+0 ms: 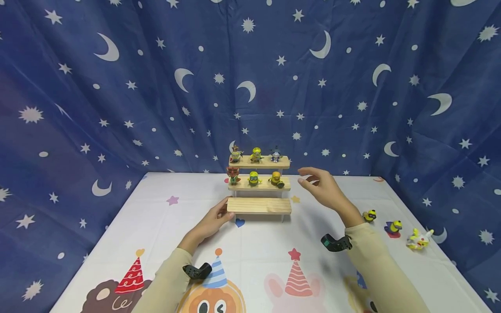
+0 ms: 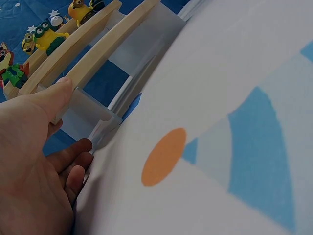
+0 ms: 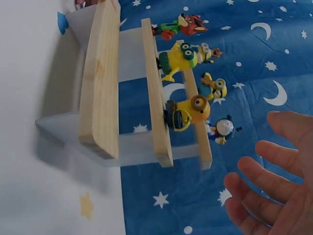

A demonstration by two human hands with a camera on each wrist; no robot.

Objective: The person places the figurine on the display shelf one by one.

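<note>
A three-tier wooden display stand (image 1: 259, 206) with clear side supports stands on the table. My left hand (image 1: 211, 221) grips the left end of its lowest shelf, thumb against the wood (image 2: 105, 51) in the left wrist view. The top shelf holds three figurines, among them a purple-and-white one (image 1: 275, 154). On the middle shelf stand a fox figurine (image 1: 233, 174), a green-and-yellow minion figurine (image 1: 253, 178) and a yellow minion figurine (image 1: 276, 179). My right hand (image 1: 322, 188) hovers right of the stand, holding nothing; its fingers (image 3: 266, 178) are spread and slightly bent.
At the table's right side lie a small yellow figurine (image 1: 369, 215), a minion figurine with red and blue parts (image 1: 394, 227) and a white-and-yellow figurine (image 1: 419, 240). A patterned white cloth (image 1: 156, 226) covers the table. Behind hangs a blue star-and-moon curtain (image 1: 258, 78).
</note>
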